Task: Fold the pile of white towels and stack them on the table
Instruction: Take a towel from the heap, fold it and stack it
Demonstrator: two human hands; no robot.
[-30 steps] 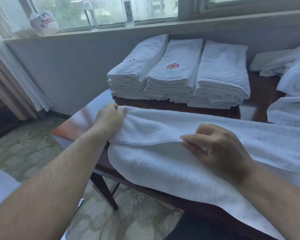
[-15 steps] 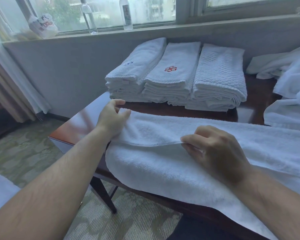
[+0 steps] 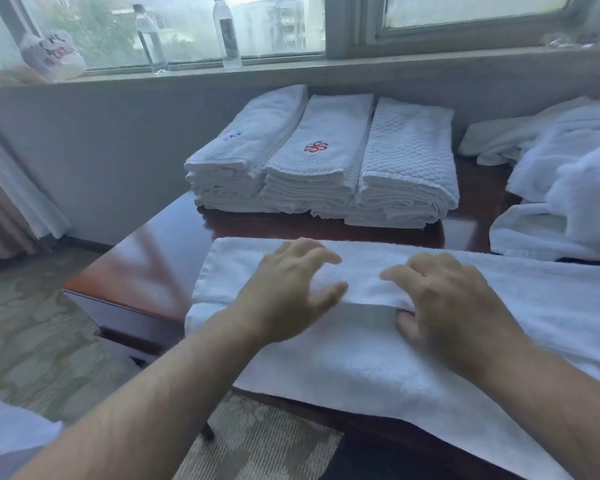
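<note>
Left hand (image 3: 288, 289) open, flat on towel (image 3: 361, 358); right hand (image 3: 454, 299) pinching fold edge.
Should press evenly, align edges before next fold.

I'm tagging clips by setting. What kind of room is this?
Probably a hotel room or its linen area: stacks of folded white towels, one with a red embroidered logo, sit on a glossy dark wooden table above patterned carpet, with clear water bottles on the windowsill.
</note>
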